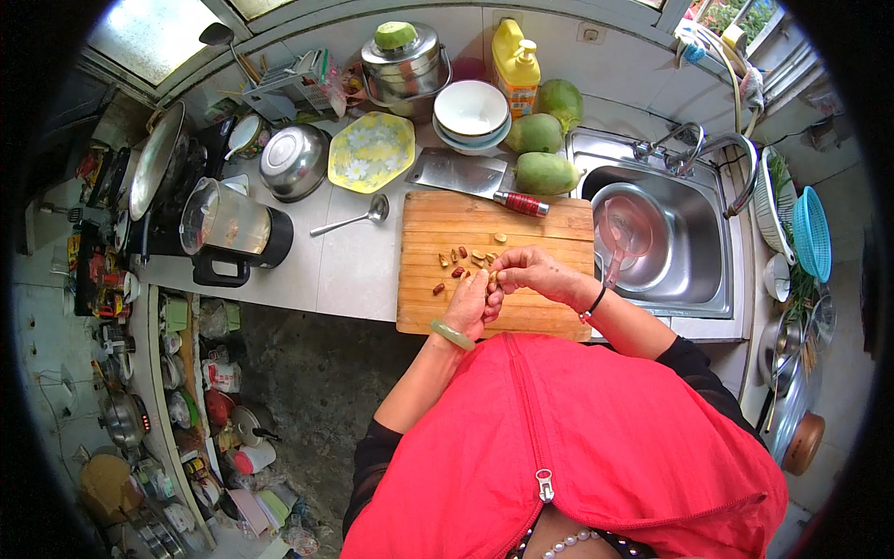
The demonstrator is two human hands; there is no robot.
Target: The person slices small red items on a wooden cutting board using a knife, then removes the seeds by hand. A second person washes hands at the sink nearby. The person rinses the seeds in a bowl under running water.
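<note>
Over the wooden cutting board (pixel 559 230), my left hand (pixel 469 302), with a green bangle at the wrist, and my right hand (pixel 527 271) meet, their fingertips around a small tan piece (pixel 494 277), perhaps of dried date. Several red dried dates (pixel 438 288) and opened pieces with pale insides (pixel 443 260) lie on the board around the fingers. Beyond them, a cleaver (pixel 457 172) rests with its red handle on the board's far edge and its blade on the counter. A ladle (pixel 356 215) lies to the left of the board.
At the right is a steel sink (pixel 705 279) holding a basin and a pink strainer or scoop (pixel 621 230). Green radishes (pixel 547 173), stacked bowls (pixel 471 108) and a yellow bottle (pixel 515 66) stand behind the board. A blender jug (pixel 234 220), upturned steel bowl (pixel 295 162) and patterned plate (pixel 371 152) are leftward.
</note>
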